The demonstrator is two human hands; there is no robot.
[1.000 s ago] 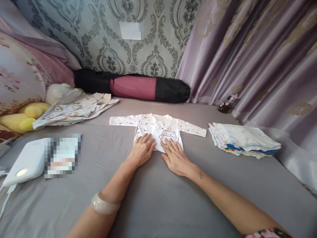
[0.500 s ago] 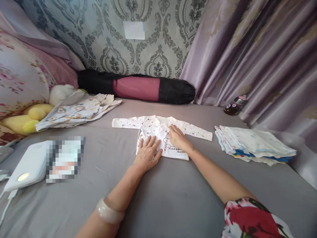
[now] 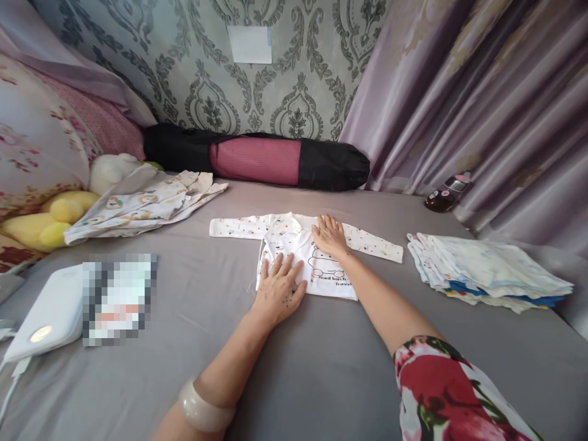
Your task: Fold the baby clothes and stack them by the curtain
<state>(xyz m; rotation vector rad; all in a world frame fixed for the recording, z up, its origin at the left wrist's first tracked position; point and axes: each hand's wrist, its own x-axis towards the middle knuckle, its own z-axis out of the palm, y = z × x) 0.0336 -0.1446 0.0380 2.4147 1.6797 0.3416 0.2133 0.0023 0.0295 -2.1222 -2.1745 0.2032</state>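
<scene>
A small white baby shirt [image 3: 294, 245] with a printed bear and long sleeves lies spread flat on the grey bedsheet [image 3: 294, 367]. My left hand [image 3: 278, 288] rests flat on the shirt's lower left part, fingers spread and holding nothing. My right hand [image 3: 329, 234] lies flat near the shirt's upper right, by the shoulder, fingers stretched out. The right sleeve [image 3: 374, 246] extends toward the right, the left sleeve [image 3: 232, 226] toward the left.
A stack of folded cloths [image 3: 487, 269] sits at the right. Loose printed garments [image 3: 142, 202] lie at the left by a white and yellow plush toy [image 3: 59, 208]. A black and pink rolled bag [image 3: 257, 159] lies along the wall. A white device [image 3: 46, 312] is at front left; curtains [image 3: 482, 104] hang at right.
My right hand has slid up the shirt from its lower hem to the shoulder area. My left hand stayed on the lower left part. The view shifted slightly.
</scene>
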